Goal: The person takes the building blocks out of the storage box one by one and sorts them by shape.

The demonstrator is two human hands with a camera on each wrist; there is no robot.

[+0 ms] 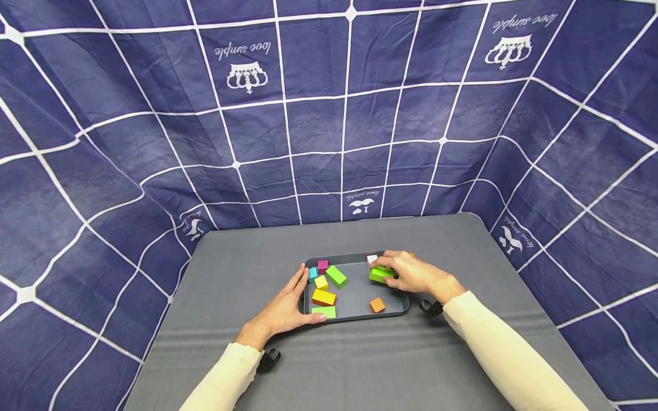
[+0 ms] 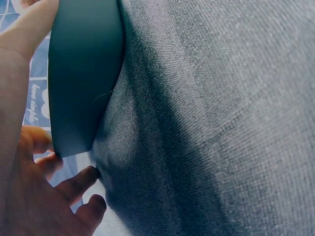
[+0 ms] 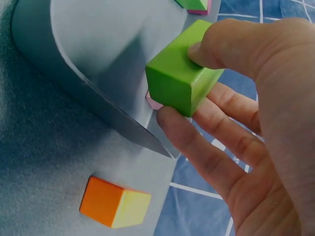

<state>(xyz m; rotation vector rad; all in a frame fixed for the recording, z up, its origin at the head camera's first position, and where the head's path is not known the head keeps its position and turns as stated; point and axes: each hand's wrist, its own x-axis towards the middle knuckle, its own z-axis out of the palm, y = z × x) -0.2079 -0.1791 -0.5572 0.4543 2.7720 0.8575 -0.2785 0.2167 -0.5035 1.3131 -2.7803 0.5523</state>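
A shallow dark grey tray [image 1: 354,315] lies on the cloth-covered table and contains several coloured blocks. My left hand [image 1: 284,305] holds its left end, thumb over the front rim and fingers along the outer side. In the left wrist view, the tray's outer wall [image 2: 83,73] stands beside those spread fingers. Over the tray's right part, my right hand [image 1: 411,274] pinches a green block [image 3: 179,71] between thumb and fingers. A white-looking block [image 1: 372,259] sits just behind it, partly covered by the hand. An orange block [image 1: 377,305] lies nearer the front wall.
Grouped at the tray's left are magenta [image 1: 323,266], teal [image 1: 312,274], small yellow [image 1: 321,283], green [image 1: 336,276], yellow-orange [image 1: 324,297] and light green [image 1: 324,312] blocks. Outside the tray's right end lies an orange-and-yellow block [image 3: 115,201]. A blue curtain [image 1: 319,125] surrounds the table's back and sides.
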